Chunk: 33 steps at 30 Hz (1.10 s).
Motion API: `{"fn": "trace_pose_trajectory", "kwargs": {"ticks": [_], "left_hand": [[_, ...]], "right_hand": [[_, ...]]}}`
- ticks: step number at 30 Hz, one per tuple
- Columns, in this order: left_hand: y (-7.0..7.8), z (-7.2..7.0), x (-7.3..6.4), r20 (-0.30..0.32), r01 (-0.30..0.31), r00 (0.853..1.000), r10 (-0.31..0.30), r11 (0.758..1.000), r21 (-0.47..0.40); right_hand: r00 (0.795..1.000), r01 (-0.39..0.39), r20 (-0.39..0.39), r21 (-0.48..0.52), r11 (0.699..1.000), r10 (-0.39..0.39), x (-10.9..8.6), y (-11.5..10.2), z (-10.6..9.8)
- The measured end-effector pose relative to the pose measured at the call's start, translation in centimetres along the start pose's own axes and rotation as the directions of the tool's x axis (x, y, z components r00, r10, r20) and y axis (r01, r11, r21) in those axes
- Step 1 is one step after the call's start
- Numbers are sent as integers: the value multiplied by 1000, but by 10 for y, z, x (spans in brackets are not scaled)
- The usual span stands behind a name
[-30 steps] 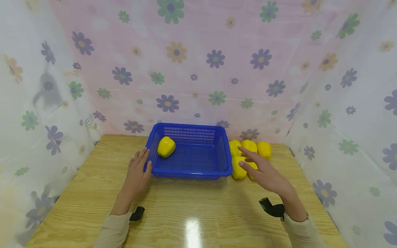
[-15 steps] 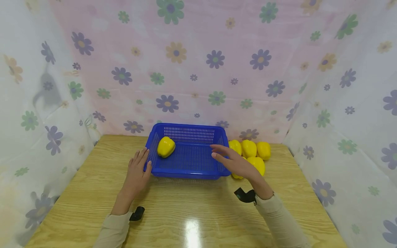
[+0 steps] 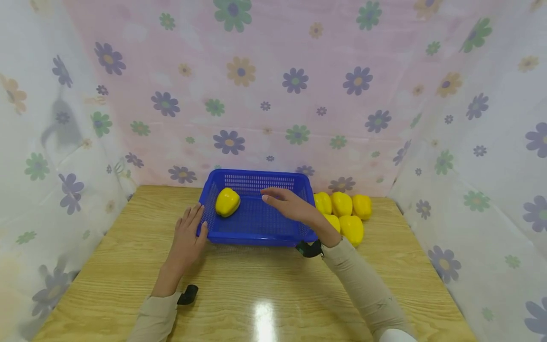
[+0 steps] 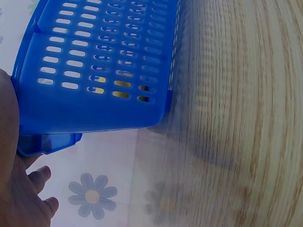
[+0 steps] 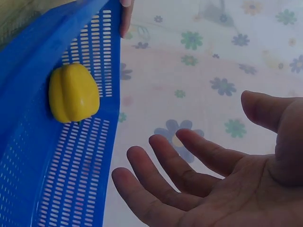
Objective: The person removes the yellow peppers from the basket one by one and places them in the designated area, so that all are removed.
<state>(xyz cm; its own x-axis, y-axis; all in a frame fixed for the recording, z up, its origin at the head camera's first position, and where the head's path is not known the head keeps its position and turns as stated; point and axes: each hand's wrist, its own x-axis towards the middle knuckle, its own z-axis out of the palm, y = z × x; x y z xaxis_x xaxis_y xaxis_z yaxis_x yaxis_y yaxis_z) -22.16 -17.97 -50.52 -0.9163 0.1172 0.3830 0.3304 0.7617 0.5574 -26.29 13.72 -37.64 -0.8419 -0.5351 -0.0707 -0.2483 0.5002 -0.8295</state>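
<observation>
A blue slotted plastic basket (image 3: 256, 239) stands at the back of the table, with one yellow bell pepper (image 3: 228, 203) lying in its left part. My left hand (image 3: 187, 240) rests against the basket's left rim with its fingers mostly straight. Above the basket's right half hovers my right hand (image 3: 292, 205), its fingers spread and relaxed. The right wrist view shows nothing in the palm of that hand (image 5: 213, 184), and the pepper (image 5: 74, 93) lies apart from it. To the basket's right sit several more yellow bell peppers (image 3: 352, 229), some partly hidden by my right wrist.
The wooden table (image 3: 243, 285) has bare surface in front of the basket. A flower-patterned cloth (image 3: 273, 85) hangs behind the table and along both sides. Small black devices are strapped at both wrists.
My right hand has moved left from above the loose peppers to over the basket, holding nothing. The left hand and the basket have stayed in place.
</observation>
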Motion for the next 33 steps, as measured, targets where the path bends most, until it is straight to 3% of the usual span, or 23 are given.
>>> {"fn": "trace_pose_trajectory", "kwargs": {"ticks": [7, 15, 20, 27, 33], "left_hand": [[0, 2, 1, -3, -3, 1000, 3, 1000, 7], [0, 2, 0, 7, 6, 1000, -6, 1000, -2], [0, 1, 0, 5, 6, 1000, -6, 1000, -3], [1, 1, 0, -5, 2, 1000, -2, 1000, -9], [-1, 2, 1, -17, -8, 1000, 8, 1000, 3]], "right_hand": [[996, -48, 76, 167, 985, 36, 33, -3, -3], [989, -127, 92, 178, 976, 112, 66, 12, 5], [984, -165, 89, 166, 972, 152, 84, 24, 12], [998, -37, -44, 95, 995, 41, 111, 44, 24], [995, -99, -8, -21, 995, 98, 130, 49, 33]]}}
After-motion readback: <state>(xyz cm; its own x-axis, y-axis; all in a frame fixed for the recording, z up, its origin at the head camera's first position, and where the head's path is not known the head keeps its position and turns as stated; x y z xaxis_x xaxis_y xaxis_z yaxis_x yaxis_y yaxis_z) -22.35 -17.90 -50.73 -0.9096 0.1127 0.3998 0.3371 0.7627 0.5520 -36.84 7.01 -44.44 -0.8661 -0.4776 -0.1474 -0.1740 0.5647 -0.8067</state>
